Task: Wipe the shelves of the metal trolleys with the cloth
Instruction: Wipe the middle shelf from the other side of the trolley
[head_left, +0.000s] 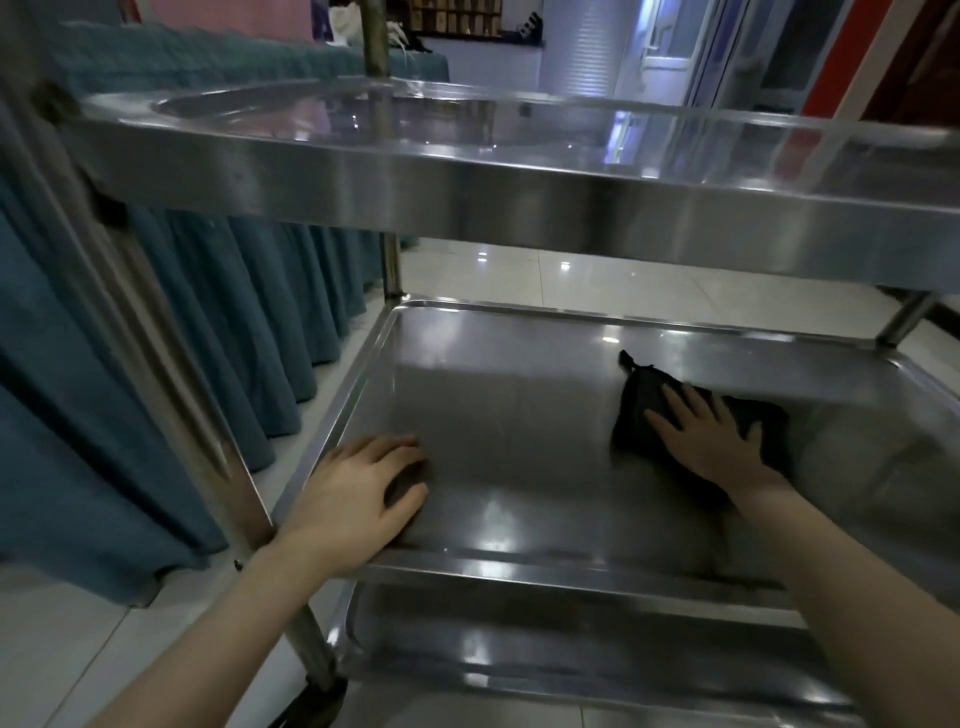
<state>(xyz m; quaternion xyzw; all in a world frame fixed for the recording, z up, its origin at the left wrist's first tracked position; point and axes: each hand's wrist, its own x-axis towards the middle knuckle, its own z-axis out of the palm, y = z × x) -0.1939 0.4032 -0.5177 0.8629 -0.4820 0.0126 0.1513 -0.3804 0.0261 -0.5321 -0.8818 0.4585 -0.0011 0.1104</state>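
Note:
A steel trolley fills the view with three tray shelves: a top shelf (519, 176), a middle shelf (509, 415) and a bottom shelf (519, 639). A dark cloth (644, 400) lies flat on the right half of the middle shelf. My right hand (717, 441) presses flat on the cloth with fingers spread. My left hand (358, 493) rests on the middle shelf's near left corner, fingers curled down onto the metal, holding nothing.
Blue pleated fabric (156, 364) hangs along the left, close to the trolley's left post (171, 395). A caster wheel (317, 701) shows at the bottom left. Pale glossy floor tiles (571, 275) stretch beyond the trolley. A red door frame (852, 57) stands at the far right.

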